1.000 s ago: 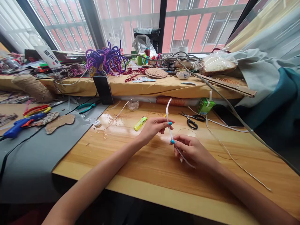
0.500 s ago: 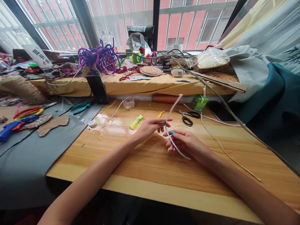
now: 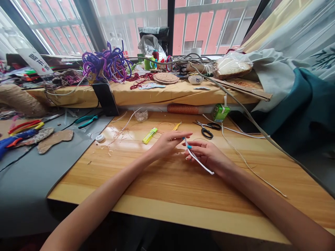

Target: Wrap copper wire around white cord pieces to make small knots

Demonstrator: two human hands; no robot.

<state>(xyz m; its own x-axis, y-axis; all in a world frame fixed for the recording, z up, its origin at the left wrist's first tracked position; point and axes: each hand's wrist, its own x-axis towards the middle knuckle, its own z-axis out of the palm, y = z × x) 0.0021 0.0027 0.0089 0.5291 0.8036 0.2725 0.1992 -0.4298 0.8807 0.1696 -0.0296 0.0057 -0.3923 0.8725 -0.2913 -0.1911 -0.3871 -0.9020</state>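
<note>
A white cord [image 3: 200, 162] is doubled over, its two strands lying side by side and slanting down to the right above the wooden table. My right hand [image 3: 202, 151] pinches the strands a little below the bend. At the bend itself, my left hand [image 3: 170, 141] grips the cord between thumb and fingers, with the index finger stretched over the top. Part of the bend is hidden by these fingers. Just beyond my hands lie black-handled scissors [image 3: 206, 133], a yellow-green lighter [image 3: 150, 135] and a small yellow tool [image 3: 177, 126].
A thin white cord [image 3: 242, 157] trails over the right of the table [image 3: 157, 188]. Behind it stand a green drink carton [image 3: 220, 112] and a dark phone [image 3: 243, 122]. Pliers [image 3: 86, 121] and a blue glue gun [image 3: 17, 141] lie left. A cluttered ledge [image 3: 146, 96] runs behind.
The cord's upper end, which pointed upward, has been folded down beside the lower part, so both strands now run together. My hands stay close together; the view has shifted slightly.
</note>
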